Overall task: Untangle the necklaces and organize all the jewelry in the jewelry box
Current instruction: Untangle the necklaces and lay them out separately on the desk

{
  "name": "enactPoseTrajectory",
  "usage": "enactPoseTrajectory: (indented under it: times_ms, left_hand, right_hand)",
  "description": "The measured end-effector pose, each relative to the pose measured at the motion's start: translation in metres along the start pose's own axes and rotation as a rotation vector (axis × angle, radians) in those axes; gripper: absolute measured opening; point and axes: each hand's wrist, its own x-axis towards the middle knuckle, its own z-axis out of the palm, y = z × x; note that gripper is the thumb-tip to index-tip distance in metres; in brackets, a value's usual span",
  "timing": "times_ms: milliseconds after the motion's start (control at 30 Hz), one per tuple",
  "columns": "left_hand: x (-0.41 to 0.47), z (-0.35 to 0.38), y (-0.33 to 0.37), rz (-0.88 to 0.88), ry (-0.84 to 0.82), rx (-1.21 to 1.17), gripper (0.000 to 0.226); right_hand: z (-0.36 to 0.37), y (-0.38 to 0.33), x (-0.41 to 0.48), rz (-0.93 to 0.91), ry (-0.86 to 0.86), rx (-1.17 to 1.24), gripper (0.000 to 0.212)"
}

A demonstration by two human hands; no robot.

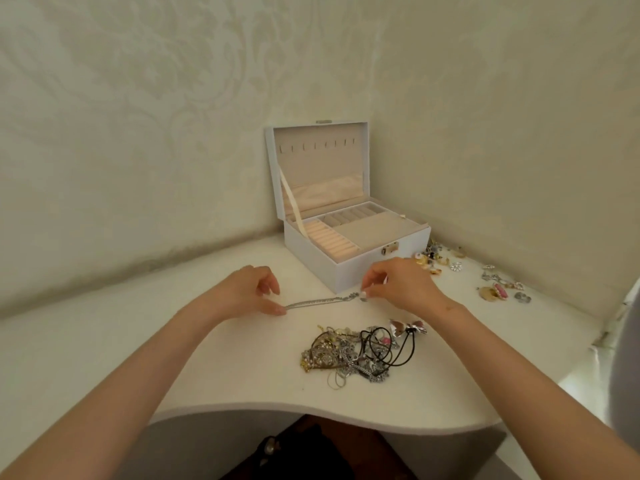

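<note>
1. Silver chain [320,301] is stretched straight between both hands over the table [207,358], with its long axis running left to right, just in front of the open box [377,261].
2. Left hand [247,289] pinches the left end, and right hand [398,285] pinches the right end — the end nearer the box.
3. Toward the person lies a tangled heap [356,355]; loose pieces [485,275] sit right of the box.
4. Likely next — the right hand lifts its end toward the lid's hooks [317,145].
</note>
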Motion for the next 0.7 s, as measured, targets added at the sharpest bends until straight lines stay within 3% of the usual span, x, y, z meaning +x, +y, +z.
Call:
enactPoseTrajectory:
  times_ms: [133,300,600,700]
  left_hand:
    - [-0.007,0.003,-0.017,0.035,0.066,0.080,0.025]
    - [-0.005,0.014,-0.021,0.084,0.217,-0.003,0.027]
    - [-0.008,0.024,-0.017,0.114,0.205,-0.030,0.023]
    - [-0.016,0.025,-0.006,0.173,0.290,-0.038,0.021]
  right_hand:
    - [0.009,-0.003,-0.001,0.030,-0.041,0.015,0.013]
    - [0.009,0.001,0.004,0.045,-0.013,-0.033,0.006]
    - [0.003,0.017,-0.002,0.085,-0.025,0.002,0.010]
    - [-0.001,0.013,-0.007,0.073,-0.014,0.067,0.014]
